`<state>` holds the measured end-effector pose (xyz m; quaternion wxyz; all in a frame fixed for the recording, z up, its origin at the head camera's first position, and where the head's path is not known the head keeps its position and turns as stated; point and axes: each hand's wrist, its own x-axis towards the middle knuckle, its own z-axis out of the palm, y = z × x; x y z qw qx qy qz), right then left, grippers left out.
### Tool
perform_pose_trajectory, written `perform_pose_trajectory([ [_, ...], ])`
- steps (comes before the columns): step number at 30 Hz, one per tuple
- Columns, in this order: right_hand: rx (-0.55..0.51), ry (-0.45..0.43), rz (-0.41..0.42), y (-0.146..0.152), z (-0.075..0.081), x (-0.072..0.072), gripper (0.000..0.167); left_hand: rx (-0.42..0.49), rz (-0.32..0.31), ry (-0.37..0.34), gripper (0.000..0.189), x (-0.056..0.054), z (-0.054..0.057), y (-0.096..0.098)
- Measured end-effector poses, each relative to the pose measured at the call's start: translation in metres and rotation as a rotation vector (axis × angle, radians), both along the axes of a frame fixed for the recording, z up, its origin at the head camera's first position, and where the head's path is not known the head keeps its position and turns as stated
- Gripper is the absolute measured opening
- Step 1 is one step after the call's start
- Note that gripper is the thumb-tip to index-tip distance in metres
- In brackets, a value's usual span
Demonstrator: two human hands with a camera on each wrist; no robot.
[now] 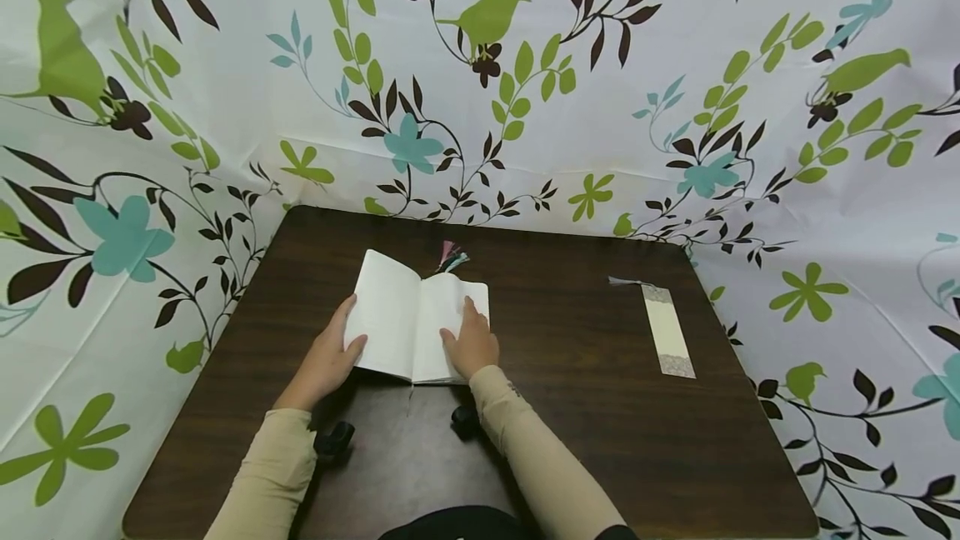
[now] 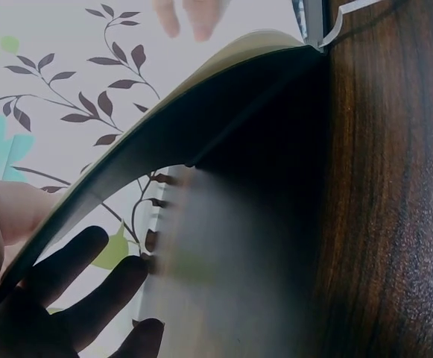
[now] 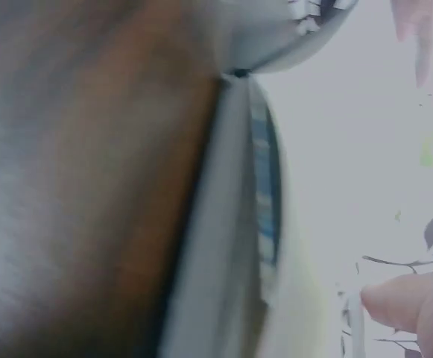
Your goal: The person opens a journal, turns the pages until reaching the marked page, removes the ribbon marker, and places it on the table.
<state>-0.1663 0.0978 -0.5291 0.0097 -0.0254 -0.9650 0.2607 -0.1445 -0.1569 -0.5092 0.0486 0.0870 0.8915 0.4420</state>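
Note:
An open notebook (image 1: 386, 311) with blank white pages lies at the middle of the table, its left side raised. My left hand (image 1: 327, 361) holds its left edge, thumb on the page; in the left wrist view the fingers (image 2: 100, 298) are behind the dark cover (image 2: 156, 134). On the right page rests my right hand (image 1: 474, 346), fingers extended. A pink tassel (image 1: 448, 251) and a teal tassel (image 1: 454, 262) stick out past the notebook's top edge. In the right wrist view, a blue patterned strip (image 3: 263, 186) shows between the pages.
Toward the table's right side lies a cream bookmark (image 1: 664, 330) with speckled ends and a grey tassel (image 1: 628, 281). Wall cloth (image 1: 480, 132) printed with leaves and birds stands around the dark wooden table (image 1: 570, 440).

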Motion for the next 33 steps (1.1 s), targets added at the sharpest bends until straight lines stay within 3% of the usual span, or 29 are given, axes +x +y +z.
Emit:
perform_pose_trajectory([
  [5, -0.097, -0.03, 0.002, 0.008, 0.012, 0.0, 0.068, 0.006, -0.01, -0.003, 0.073, 0.003, -0.001, 0.0],
  [10, -0.213, -0.065, 0.049, 0.014, 0.007, 0.0, 0.066, 0.009, -0.005, 0.008, 0.072, 0.007, -0.003, 0.001],
  [15, -0.35, -0.046, 0.014, 0.012, 0.006, -0.004, 0.066, 0.008, -0.007, 0.027, 0.073, 0.004, -0.002, 0.0],
  [22, -0.116, -0.067, -0.04, 0.01, 0.005, -0.005, 0.095, 0.003, -0.012, 0.044, 0.072, 0.001, -0.001, -0.001],
  [26, -0.031, -0.049, -0.046, 0.008, 0.003, -0.005, 0.097, 0.004, -0.019, 0.047, 0.072, 0.0, -0.002, -0.001],
  [29, -0.011, -0.023, -0.037, 0.005, 0.001, -0.005, 0.094, 0.004, -0.017, 0.046, 0.072, -0.001, -0.003, -0.002],
  [33, -0.087, 0.034, -0.01, 0.002, -0.001, -0.005, 0.085, 0.002, -0.016, 0.049, 0.072, -0.001, -0.003, -0.002],
])
